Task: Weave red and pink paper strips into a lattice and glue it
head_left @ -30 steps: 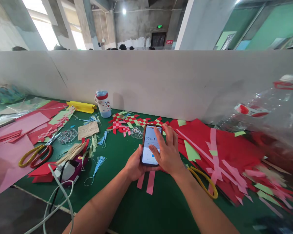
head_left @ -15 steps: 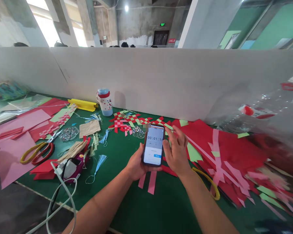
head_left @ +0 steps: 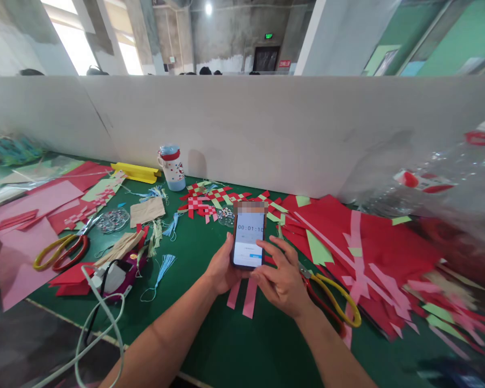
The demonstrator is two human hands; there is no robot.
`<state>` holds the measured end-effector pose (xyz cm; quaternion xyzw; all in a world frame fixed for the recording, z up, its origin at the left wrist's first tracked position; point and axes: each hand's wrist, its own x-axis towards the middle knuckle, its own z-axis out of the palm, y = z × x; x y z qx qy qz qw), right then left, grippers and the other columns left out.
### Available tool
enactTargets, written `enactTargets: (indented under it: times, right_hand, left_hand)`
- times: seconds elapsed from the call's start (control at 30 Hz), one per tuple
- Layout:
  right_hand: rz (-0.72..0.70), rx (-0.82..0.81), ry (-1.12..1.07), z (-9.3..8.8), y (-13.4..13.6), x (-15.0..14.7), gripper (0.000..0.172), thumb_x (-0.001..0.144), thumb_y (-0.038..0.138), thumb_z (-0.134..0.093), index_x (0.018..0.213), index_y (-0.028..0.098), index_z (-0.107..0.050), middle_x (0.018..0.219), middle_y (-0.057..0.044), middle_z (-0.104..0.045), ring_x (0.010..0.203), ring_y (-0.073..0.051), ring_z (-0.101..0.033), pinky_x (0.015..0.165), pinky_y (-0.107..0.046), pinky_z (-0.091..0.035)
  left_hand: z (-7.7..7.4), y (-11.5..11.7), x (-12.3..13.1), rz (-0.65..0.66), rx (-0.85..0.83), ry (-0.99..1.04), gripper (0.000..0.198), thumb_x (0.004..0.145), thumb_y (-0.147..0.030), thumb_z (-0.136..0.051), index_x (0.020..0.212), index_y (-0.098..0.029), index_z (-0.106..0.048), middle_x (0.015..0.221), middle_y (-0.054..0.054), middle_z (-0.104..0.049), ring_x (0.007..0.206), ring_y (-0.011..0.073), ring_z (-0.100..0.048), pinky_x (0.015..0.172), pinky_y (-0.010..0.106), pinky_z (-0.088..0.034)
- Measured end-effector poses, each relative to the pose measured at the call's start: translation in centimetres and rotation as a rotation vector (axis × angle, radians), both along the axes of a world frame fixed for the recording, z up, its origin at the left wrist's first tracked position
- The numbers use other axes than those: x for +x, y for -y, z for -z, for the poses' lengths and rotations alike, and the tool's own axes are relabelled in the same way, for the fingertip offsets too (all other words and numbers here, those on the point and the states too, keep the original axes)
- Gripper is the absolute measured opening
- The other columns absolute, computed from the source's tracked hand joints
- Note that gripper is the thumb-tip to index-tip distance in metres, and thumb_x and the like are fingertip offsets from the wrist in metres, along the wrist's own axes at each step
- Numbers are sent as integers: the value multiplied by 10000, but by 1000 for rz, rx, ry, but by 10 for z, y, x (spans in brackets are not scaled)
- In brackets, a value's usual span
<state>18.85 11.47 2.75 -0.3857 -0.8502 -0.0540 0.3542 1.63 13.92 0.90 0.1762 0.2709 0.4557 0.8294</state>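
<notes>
My left hand [head_left: 222, 268] is closed around the lower left side of a smartphone [head_left: 248, 242], held upright above the green table. Its lit screen reads 00:01:10. My right hand [head_left: 281, 277] holds nothing; its fingers are apart at the phone's right edge, the index fingertip over or on the screen. Whether that tip touches the glass I cannot tell. Two pink paper strips [head_left: 249, 299] lie below the phone. Beside my right wrist are scissors [head_left: 335, 299] with yellow and red handles, partly hidden by the hand. Woven red, green and pink paper pieces [head_left: 198, 205] lie behind the phone.
Red paper sheets [head_left: 335, 226] and scraps cover the right side, near a large clear plastic bottle [head_left: 461, 178]. On the left lie more scissors [head_left: 64, 250], a blue tassel [head_left: 161, 275], a white cable [head_left: 115, 323] and pink paper [head_left: 24, 264]. A cup [head_left: 172, 168] stands by the white partition [head_left: 246, 124].
My right hand has moved down and left, from beside the phone's upper right to its lower screen. The phone has shifted slightly left, and more of the right-hand scissors shows.
</notes>
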Motion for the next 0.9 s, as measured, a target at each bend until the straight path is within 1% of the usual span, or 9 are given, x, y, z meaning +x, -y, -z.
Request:
enactTargets:
  times: [0.03,0.1,0.3,0.47,0.57,0.63,0.73,0.8,0.9]
  right_hand:
    - [-10,3,-31,-1,1,0,289,915,280,-537,683,236,-704,1330,-53,-549,1308,-318,-377,1034,-520,-407]
    - [5,15,-93,-2,2,0,275,918,281,-525,703,229,-689,1286,-69,-566,1283,-308,-395,1025,-508,-420]
    - [29,52,-127,5,-2,1,163,925,253,-524,962,215,-678,1292,-97,-548,1274,-300,-408,1030,-513,-427]
    - [136,49,-56,9,-7,4,295,949,269,-493,1212,217,-616,1376,-119,-464,1304,-314,-367,1061,-547,-396]
    - [185,24,5,10,-11,6,356,965,314,-468,1297,245,-574,1431,-117,-403,1337,-330,-336,1080,-565,-372]
    - [235,9,27,11,-15,8,406,975,337,-449,1372,281,-513,1469,-109,-367,1365,-342,-310,1084,-578,-362]
    - [315,23,-10,13,-20,9,550,988,370,-415,1520,291,-297,1518,-129,-322,1396,-360,-280,1085,-603,-344]
    - [344,40,-53,15,-22,10,625,990,391,-406,1561,279,-177,1539,-140,-299,1407,-366,-267,1090,-612,-331]
    - [344,39,-83,17,-22,10,653,987,393,-413,1570,280,-143,1549,-132,-296,1409,-361,-269,1098,-607,-326]
  left_hand:
    - [-1,0,-1,4,10,12,612,984,-587,-312,1341,-165,-574,1184,164,-692,900,257,-702,690,353,-585]
    - [-2,0,-1,17,29,29,628,985,-593,-289,1354,-164,-564,1218,169,-677,938,270,-696,719,376,-584]
    - [-5,2,-1,20,34,7,634,990,-584,-275,1325,-146,-586,1227,180,-667,957,275,-687,753,410,-588]
    - [-5,3,0,31,27,16,604,988,-576,-298,1325,-161,-580,1246,179,-656,986,296,-685,805,475,-581]
    - [-3,4,1,42,30,8,596,987,-574,-306,1334,-168,-570,1278,183,-637,1034,317,-672,836,516,-568]
    - [-2,4,2,60,41,19,595,987,-572,-309,1345,-169,-561,1308,188,-617,1059,328,-662,843,530,-564]
    - [0,3,3,95,49,39,618,983,-584,-300,1359,-161,-550,1339,202,-589,1072,346,-652,813,524,-574]
    - [0,2,3,108,45,37,637,981,-592,-288,1361,-150,-546,1344,213,-581,1065,355,-652,779,516,-583]
    - [0,2,2,94,37,20,638,983,-589,-286,1351,-142,-554,1340,214,-583,1053,350,-652,761,516,-587]
